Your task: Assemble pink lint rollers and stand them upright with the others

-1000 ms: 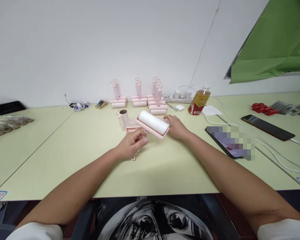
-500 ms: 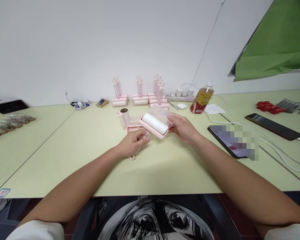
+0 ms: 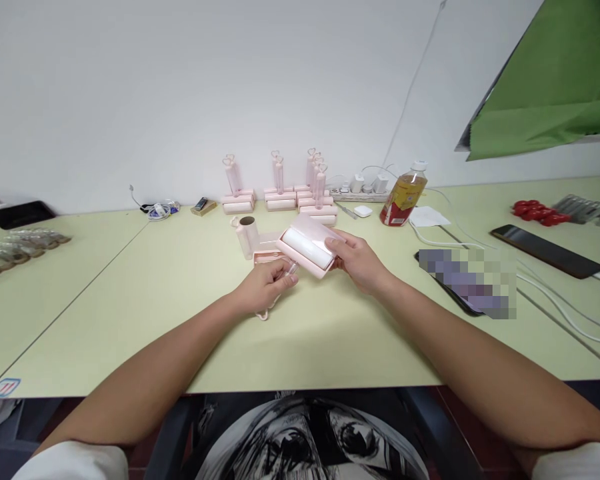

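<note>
A pink lint roller (image 3: 307,249) with a white roll is raised above the table. My left hand (image 3: 266,285) is closed around its handle, and a pink loop hangs out below the fingers. My right hand (image 3: 357,259) grips the translucent pink cover (image 3: 313,228) at its right side, thumb on top. The cover lies over the far part of the roll, while the near part shows. Just behind my left hand are another pink roller part (image 3: 270,256), partly hidden, and an upright cardboard tube (image 3: 250,233) beside a pink handle (image 3: 241,239).
Several pink lint rollers (image 3: 280,200) stand by the wall, handles up. A drink bottle (image 3: 404,197), a power strip (image 3: 360,197) and two phones, one dark (image 3: 545,251) and one blurred (image 3: 450,287), lie rightward with white cables. Wrapped items (image 3: 20,250) are at left.
My right hand has brought the cover down and toward me over the roll, with the thumb now on top of it. My left hand keeps its hold on the handle.
</note>
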Motion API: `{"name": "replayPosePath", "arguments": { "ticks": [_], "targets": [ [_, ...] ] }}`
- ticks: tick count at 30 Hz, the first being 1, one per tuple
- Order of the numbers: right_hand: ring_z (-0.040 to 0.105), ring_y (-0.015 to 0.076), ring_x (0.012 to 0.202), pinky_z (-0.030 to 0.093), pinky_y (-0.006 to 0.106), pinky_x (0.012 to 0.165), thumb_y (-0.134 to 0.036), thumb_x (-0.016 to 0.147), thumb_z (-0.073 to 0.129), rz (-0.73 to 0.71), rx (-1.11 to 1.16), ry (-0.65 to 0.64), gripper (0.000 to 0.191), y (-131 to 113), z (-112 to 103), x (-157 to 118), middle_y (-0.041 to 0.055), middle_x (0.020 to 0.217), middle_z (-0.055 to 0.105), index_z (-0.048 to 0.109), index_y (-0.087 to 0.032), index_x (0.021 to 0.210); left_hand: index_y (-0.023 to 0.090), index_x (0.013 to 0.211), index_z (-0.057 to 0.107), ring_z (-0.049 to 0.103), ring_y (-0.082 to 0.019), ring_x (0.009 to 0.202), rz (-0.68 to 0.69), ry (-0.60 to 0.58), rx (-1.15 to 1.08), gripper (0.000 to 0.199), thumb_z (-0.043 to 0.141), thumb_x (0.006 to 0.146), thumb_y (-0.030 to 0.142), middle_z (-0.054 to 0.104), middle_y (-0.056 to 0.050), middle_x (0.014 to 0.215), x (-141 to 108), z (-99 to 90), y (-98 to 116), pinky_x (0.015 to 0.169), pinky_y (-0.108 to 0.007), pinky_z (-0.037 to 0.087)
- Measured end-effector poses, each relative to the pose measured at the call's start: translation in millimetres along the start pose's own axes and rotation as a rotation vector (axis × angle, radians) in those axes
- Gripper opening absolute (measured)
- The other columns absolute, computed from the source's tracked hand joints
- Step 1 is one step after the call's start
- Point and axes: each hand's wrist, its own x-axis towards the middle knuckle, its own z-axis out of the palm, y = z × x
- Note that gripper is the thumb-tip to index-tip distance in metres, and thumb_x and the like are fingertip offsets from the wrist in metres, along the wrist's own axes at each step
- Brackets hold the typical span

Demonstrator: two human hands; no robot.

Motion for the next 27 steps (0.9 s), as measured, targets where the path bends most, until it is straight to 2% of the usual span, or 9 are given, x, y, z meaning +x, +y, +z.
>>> {"name": "replayPosePath", "arguments": {
  "ticks": [3,10,13,17,20,23,27],
  "targets": [
    [0.054,0.0135,0.067,0.049,0.026,0.058,-0.043,0.080,0.068,-0.021,-0.040,-0.037,0.048,2,-1,0,0.0017,0.081,0.064,0.068,-0.022,0.123,0.018,0.080,0.054,0.037,-0.008,0.042,-0.006,-0.050,0.022,0.031,0.057,0.086,0.049,0.041,0.007,0.052,0,-0.4,1,0.042,-0.021,0.029],
    [0.053,0.0119,0.065,0.048,0.024,0.059,-0.038,0.080,0.067,-0.020,-0.199,-0.194,0.048,3,-3,-1,-0.0001,0.082,0.064,0.068,-0.021,0.125,0.018,0.086,0.055,0.038,-0.008,0.045,-0.008,-0.074,0.040,0.034,0.056,0.085,0.052,0.040,0.007,0.056,2,-0.6,-7,0.045,-0.021,0.031],
    [0.054,0.0127,0.068,0.049,0.024,0.060,-0.036,0.080,0.067,-0.043,-0.240,-0.207,0.047,1,-1,-3,-0.0002,0.085,0.065,0.068,-0.021,0.125,0.017,0.087,0.056,0.038,-0.008,0.044,-0.007,-0.073,0.039,0.034,0.058,0.085,0.051,0.041,0.008,0.055,2,-0.3,-12,0.046,-0.021,0.030],
    [0.057,0.0144,0.072,0.052,0.027,0.060,-0.037,0.078,0.071,-0.037,-0.158,-0.195,0.051,2,5,-5,0.0018,0.093,0.065,0.064,-0.022,0.125,0.017,0.087,0.055,0.036,-0.007,0.042,-0.019,-0.063,-0.026,0.035,0.058,0.085,0.053,0.039,0.009,0.052,3,0.8,-13,0.043,-0.021,0.028],
    [0.061,0.0156,0.072,0.057,0.032,0.062,-0.040,0.074,0.075,-0.014,0.013,-0.179,0.065,4,10,-8,0.0015,0.098,0.063,0.051,-0.028,0.133,0.017,0.089,0.056,0.036,-0.007,0.043,0.005,-0.027,-0.093,0.038,0.058,0.086,0.055,0.040,0.008,0.053,3,1.7,-10,0.043,-0.021,0.028],
    [0.065,0.0165,0.076,0.059,0.034,0.067,-0.044,0.076,0.074,-0.023,0.148,-0.247,0.067,8,12,-10,0.0001,0.098,0.061,0.043,-0.032,0.134,0.017,0.093,0.059,0.036,-0.007,0.045,0.057,0.042,-0.175,0.041,0.057,0.086,0.057,0.042,0.007,0.056,4,2.1,-7,0.044,-0.021,0.029],
    [0.065,0.0159,0.078,0.057,0.031,0.065,-0.046,0.075,0.076,-0.025,0.066,-0.337,0.053,13,15,-10,0.0045,0.103,0.063,0.056,-0.025,0.119,0.016,0.100,0.060,0.039,-0.008,0.049,0.076,0.115,-0.253,0.045,0.056,0.087,0.059,0.047,0.005,0.061,5,3.1,-8,0.048,-0.022,0.032]
  ]
}}
